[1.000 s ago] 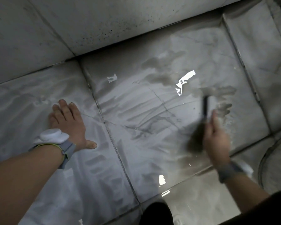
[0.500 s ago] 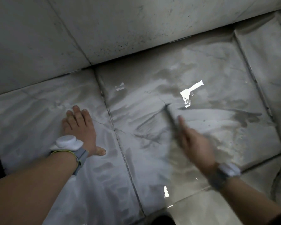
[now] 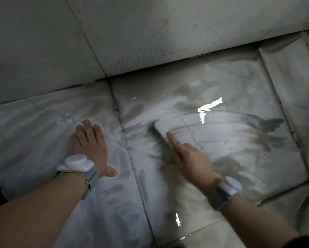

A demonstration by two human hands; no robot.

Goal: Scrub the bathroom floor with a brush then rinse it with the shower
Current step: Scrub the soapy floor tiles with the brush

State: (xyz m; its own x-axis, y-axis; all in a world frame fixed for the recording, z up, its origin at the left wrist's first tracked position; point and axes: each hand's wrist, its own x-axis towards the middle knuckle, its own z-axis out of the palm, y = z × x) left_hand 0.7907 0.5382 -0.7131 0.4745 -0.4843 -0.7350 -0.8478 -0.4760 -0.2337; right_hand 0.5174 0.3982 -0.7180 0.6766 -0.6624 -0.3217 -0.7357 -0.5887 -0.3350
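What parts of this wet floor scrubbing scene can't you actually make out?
- Brush, head view: motion blur smears it; its bristles and shape are unreadable.
- Right hand: blurred, so its grip on the handle is indistinct.
- Round rim at the right edge: cut off by the frame; unidentifiable.
- Shower: nowhere in view.
- Left hand lies flat, covering the wet grey marble tile beneath it.

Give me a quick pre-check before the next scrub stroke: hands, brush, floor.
1. Left hand braced flat on the floor tile, fingers spread: ok.
2. Right hand gripping the brush, index finger laid along it: ok, though motion-blurred.
3. Brush in contact with the tile: cannot tell, too blurred.
4. Floor wet and soapy, streaks across the tile being scrubbed: ok.
5. Dark grime patches remaining to the right: not ok, need more strokes.
6. Shower within reach for rinsing: cannot tell, not in view.
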